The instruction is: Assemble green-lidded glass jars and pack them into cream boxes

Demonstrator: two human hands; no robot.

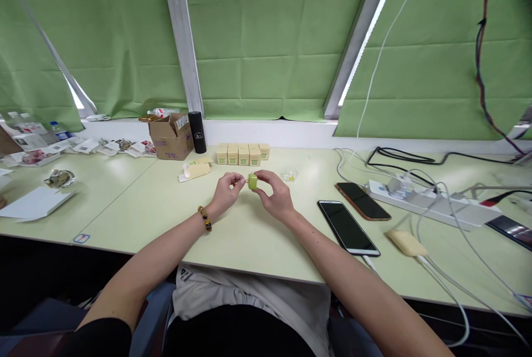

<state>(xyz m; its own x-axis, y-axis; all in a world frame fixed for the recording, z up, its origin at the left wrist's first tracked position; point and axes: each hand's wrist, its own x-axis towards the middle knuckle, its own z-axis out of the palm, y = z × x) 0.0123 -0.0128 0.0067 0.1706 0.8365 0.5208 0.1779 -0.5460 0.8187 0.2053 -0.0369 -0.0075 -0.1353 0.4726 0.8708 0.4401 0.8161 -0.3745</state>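
Above the middle of the table, my right hand (276, 195) grips a small green cube (252, 181) between thumb and fingertips. My left hand (226, 190), with a beaded bracelet on its wrist, is closed in a pinch at the cube's left side. A thin, pale piece sticks out of the cube there and meets the left fingertips; its kind is too small to tell. Behind the hands stands a group of small cream boxes (238, 155) with green labels. An opened cream box (195, 169) lies to their left. Right of the hands rests a small clear plastic piece (290, 174).
A cardboard box (170, 138) and a black cylinder (197, 132) stand at the back. On the right lie two phones (348, 228), a white power strip (432, 206), a cream charger (406, 243) and tangled cables. Packaged items and white cards (37, 203) occupy the left.
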